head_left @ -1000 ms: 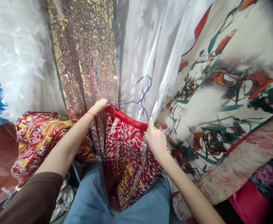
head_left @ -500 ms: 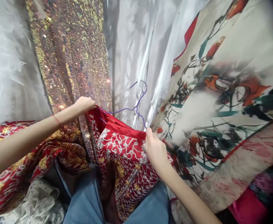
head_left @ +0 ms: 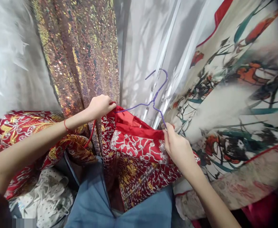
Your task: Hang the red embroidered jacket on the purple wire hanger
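Observation:
A red garment (head_left: 139,147) with silver and gold embroidery hangs between my hands above my lap. Its plain red waistband faces up. My left hand (head_left: 102,106) is closed on the garment's left upper corner, by the end of one arm of a purple wire hanger (head_left: 154,100). With fingers pinched, my right hand (head_left: 177,144) grips the right end of the waistband, where the hanger's other arm meets it. The hanger's hook points up, free of any rail. The hanger's lower part is hidden by the garment.
Behind hang a sequined gold cloth (head_left: 82,50), white fabric (head_left: 139,41) and, at right, a floral-printed garment (head_left: 243,110). Another red embroidered garment (head_left: 29,126) lies at left, above a dotted white cloth (head_left: 48,193).
Both hands, the hanger and the red garment have shifted right in the view. The garment's waist opening shows wider, and a red cord now shows below my left hand.

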Available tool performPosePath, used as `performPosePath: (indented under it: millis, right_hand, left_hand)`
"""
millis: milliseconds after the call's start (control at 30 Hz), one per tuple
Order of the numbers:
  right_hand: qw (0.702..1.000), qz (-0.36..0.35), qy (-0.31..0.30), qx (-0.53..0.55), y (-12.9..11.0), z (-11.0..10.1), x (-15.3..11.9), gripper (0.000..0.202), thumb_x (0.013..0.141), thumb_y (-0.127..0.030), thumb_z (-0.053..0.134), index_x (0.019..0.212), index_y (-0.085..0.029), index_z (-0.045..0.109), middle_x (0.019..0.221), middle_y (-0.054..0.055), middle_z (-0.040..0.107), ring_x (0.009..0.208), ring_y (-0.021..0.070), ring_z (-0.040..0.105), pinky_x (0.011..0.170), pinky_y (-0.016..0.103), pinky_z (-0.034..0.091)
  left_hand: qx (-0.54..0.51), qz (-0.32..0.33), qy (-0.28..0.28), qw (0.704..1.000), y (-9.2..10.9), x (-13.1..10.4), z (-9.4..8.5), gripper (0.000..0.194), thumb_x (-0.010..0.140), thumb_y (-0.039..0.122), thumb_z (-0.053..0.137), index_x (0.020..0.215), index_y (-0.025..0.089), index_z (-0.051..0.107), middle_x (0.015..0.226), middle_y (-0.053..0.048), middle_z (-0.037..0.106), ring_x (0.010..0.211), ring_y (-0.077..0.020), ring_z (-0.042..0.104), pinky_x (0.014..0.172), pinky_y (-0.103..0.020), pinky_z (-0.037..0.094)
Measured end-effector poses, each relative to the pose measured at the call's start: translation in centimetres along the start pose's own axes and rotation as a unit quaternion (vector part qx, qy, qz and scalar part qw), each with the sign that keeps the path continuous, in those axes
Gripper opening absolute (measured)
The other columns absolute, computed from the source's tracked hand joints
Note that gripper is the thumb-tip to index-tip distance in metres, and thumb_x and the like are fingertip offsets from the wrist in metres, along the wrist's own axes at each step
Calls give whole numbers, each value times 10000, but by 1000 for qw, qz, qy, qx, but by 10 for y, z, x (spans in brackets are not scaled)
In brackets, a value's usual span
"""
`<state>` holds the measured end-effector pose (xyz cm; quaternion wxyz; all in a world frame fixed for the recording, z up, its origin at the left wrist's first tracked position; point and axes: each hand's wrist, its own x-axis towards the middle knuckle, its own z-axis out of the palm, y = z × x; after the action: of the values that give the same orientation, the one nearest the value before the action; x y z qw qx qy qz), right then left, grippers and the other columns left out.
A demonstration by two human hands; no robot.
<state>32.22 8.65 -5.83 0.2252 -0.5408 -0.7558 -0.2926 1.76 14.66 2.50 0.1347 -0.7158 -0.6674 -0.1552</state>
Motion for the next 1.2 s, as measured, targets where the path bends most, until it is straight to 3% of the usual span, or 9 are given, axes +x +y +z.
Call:
performPosePath:
  millis: [100,300,400,533,667,800,867,1033,1200]
  right_hand:
    - [1000,-10,14,-23,4,-2,1,359,1004,-236,334,1248,-83,548,618,49,673,500,198,635,455,279,295]
    - [998,-43,43,1,16,-6,-2,397,1022,-297,329,1313,-105,518,726,53,729,527,188,656,458,276,361]
    - [993,-58,94,34,31,-1,-13,347,1019,-281,366,1265,-116,546,851,66,753,574,153,670,529,250,428]
    - [987,-36,142,60,54,15,-24,285,1013,-272,368,1013,-135,618,789,71,727,570,129,645,567,226,437]
    - [990,35,119,64,62,28,-25,355,1013,-339,319,971,-143,611,743,84,696,529,145,610,527,250,423]
    - [991,42,107,66,60,33,-28,361,996,-350,309,904,-161,602,760,105,687,583,172,624,554,279,456]
    - [991,34,111,67,61,33,-31,338,983,-329,318,871,-174,596,781,109,686,638,180,635,601,291,477]
    - [991,33,126,22,49,35,-30,341,941,-415,362,810,-187,580,868,134,662,802,232,614,739,373,480]
    - [971,23,224,-81,-25,45,-13,427,780,-574,627,926,-174,665,1179,189,596,1083,350,487,885,501,378]
  left_hand:
    - [-236,24,22,971,9,-8,4,360,810,334,475,496,161,507,472,-6,480,462,-92,418,489,-234,248]
    - [-604,-103,45,789,22,-22,14,364,807,393,463,507,209,371,397,60,331,365,-67,266,409,-219,224]
    - [-530,-57,-18,846,6,-19,14,397,787,414,514,475,199,399,404,42,378,376,-66,293,414,-228,216]
    - [-308,69,-225,922,-23,-4,-4,400,670,417,686,420,191,470,416,25,416,399,-80,351,431,-252,239]
    - [-268,172,-307,897,-35,41,-19,367,672,529,717,541,202,614,521,-3,548,509,-129,510,536,-268,406]
    - [-349,274,-209,872,-33,77,9,436,778,566,621,957,174,684,905,-69,704,829,-171,637,764,-279,489]
    - [-399,292,-217,841,-31,78,34,487,830,542,570,1130,163,628,1114,-93,685,1009,-178,627,883,-285,482]
    - [-450,235,-438,742,-33,58,66,520,852,554,573,1232,202,629,1226,-92,677,964,-179,657,825,-275,520]
    - [-480,221,-430,732,-32,53,64,476,842,557,589,1101,174,703,994,-62,736,768,-138,652,711,-240,519]
